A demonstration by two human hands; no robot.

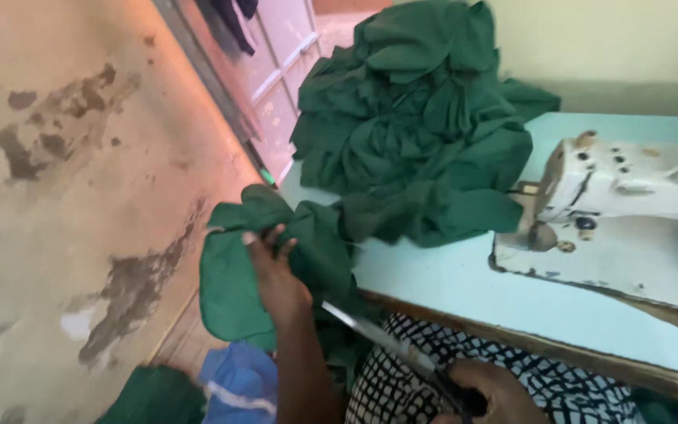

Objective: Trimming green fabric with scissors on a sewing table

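Green cloth piece [233, 275]: held off the near left edge of the table, hanging over the floor; folded and bunched, touching the table corner.
Left hand [276, 275]: closed on the green cloth piece, fingers pressed into its folds from the near side, forearm running down to the near edge of the view.
Scissors [390, 345]: metal blades point up and left toward the cloth piece; the tip lies just beside the left wrist; whether the blades touch the cloth cannot be told.
Right hand [488, 392]: closed around the dark handles of the scissors, low at the near edge, over the lap.
Checked garment [402, 377]: black-and-white pattern across the lap, under the scissors and the right hand.
Table [449, 283]: pale blue top with a wooden near edge, right of the cloth piece.
Green fabric heap [417, 126]: large crumpled pile on the far left part of the table, its near folds meeting the held piece.
Sewing machine [629, 212]: white, worn, on the right of the table, its head end touching the heap.
Blue item [241, 385]: blue cloth with a pale stripe, near, below the held piece.
Floor [64, 196]: stained concrete, left.
Door [276, 63]: pink panels, far, beyond the heap.
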